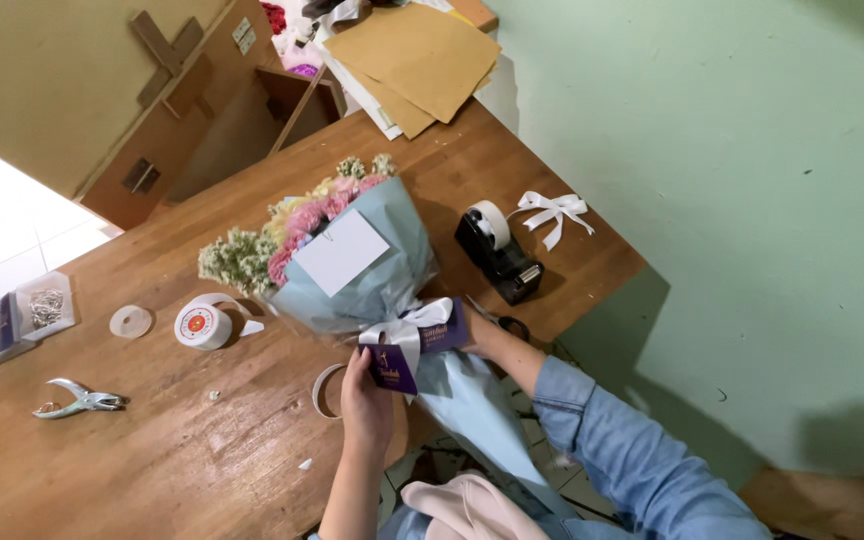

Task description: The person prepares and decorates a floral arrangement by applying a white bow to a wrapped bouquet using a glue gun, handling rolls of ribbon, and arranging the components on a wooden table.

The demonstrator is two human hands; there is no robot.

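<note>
A bouquet (352,250) in pale blue wrap lies on the wooden table (152,460), with pink and white flowers and a blank white card (340,250) on its front. A white ribbon bow (404,330) ties its neck. My left hand (364,398) pinches a purple tag (392,368) just under the bow. My right hand (482,338), in a blue denim sleeve, grips the bouquet's neck from behind, beside a purple band (444,328); its fingers are mostly hidden.
A black tape dispenser (497,255) and a loose white bow (552,212) sit to the right. Left of the bouquet are a ribbon roll (202,325), a clear tape roll (130,321), a metal punch (77,398) and a clear box (44,305). Brown paper sheets (417,60) lie at the far end.
</note>
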